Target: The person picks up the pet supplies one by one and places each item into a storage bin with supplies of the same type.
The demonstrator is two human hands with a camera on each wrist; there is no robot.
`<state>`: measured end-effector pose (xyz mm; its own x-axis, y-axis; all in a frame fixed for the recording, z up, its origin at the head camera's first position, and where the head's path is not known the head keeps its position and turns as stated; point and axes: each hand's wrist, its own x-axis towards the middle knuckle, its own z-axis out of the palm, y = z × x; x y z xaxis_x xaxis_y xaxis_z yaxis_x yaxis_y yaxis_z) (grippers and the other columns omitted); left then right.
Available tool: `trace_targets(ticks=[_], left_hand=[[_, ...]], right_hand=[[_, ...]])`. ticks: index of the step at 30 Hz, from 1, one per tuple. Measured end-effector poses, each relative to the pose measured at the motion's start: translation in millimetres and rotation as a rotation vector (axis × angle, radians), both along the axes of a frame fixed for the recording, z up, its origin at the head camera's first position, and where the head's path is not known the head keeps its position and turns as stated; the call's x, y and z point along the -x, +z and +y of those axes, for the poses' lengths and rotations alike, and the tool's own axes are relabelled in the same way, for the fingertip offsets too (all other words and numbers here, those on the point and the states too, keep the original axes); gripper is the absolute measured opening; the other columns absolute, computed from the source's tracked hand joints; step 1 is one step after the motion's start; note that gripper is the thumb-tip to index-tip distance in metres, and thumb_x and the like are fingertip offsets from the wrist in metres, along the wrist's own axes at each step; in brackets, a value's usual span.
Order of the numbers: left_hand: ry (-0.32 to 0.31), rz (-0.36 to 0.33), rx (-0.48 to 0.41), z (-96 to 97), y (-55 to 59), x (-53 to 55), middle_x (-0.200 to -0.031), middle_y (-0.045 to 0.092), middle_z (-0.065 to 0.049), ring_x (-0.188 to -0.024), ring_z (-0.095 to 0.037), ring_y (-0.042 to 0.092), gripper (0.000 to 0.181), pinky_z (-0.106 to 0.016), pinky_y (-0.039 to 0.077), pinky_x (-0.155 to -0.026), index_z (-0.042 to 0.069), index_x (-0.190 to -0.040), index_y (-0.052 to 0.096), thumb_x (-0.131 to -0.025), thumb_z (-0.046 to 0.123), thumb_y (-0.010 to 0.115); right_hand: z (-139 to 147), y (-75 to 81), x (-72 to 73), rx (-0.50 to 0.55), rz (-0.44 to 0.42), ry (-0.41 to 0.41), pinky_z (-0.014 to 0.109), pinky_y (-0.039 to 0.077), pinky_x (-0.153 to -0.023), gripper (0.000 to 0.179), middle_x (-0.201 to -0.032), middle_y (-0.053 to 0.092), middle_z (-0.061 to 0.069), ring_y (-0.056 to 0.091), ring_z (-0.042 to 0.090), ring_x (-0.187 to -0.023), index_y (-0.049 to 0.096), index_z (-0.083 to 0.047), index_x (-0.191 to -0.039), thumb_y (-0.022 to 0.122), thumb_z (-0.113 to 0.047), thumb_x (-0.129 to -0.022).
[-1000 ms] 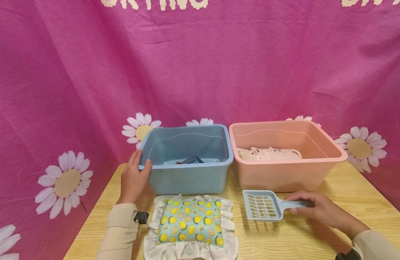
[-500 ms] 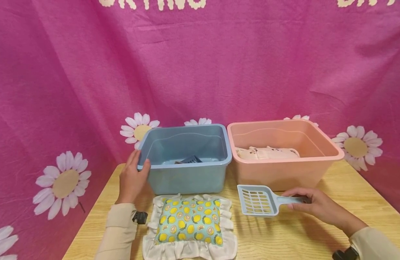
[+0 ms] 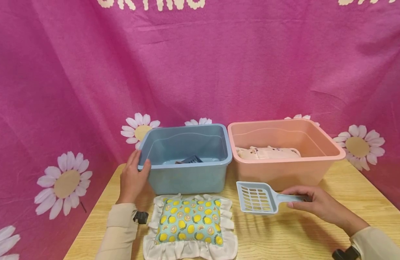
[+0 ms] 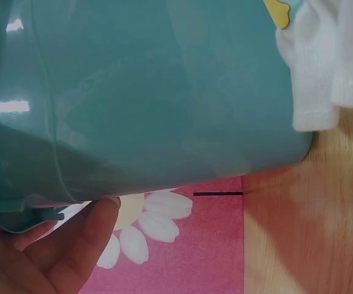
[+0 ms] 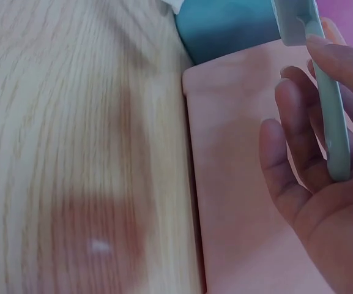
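Note:
My right hand pinches the handle of a pale blue slotted litter scoop between thumb and fingers. The scoop is raised off the wooden table, in front of the pink bin. In the right wrist view the handle crosses the palm, and the other fingers are loosely bent. My left hand rests against the left front corner of the blue bin, its fingers along the side and its thumb at the front rim. A lemon-print cushion with white ruffles lies before the blue bin.
Inside the blue bin lies a dark slatted object, partly hidden by the front wall. The pink bin holds a cream printed cloth item. Both bins stand side by side on the table, before a magenta curtain with daisies.
My right hand has lifted the litter scoop a little and shifted it slightly left. My left hand stays at the blue bin's corner; the bins and cushion keep their places.

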<state>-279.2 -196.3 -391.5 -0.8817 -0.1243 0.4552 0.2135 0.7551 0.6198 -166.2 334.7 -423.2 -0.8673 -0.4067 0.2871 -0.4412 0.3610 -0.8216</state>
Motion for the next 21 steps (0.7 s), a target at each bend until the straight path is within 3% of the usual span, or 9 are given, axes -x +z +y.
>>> trace_targets(ticks=[21], left_hand=[[0.004,0.009,-0.009,-2.2,-2.8,2.1,-0.154,0.033,-0.008,-0.135,-0.038,0.039,0.061,-0.059,0.035,-0.104,0.011,-0.148,0.040,-0.096,0.042,0.049]], right_hand=[[-18.1,22.0,-3.2,0.029,-0.027,0.056,0.031,0.057,-0.066,0.030,-0.104,0.070,0.008,0.065,0.008,-0.085,0.064,0.000,-0.119,0.064,0.002,-0.089]])
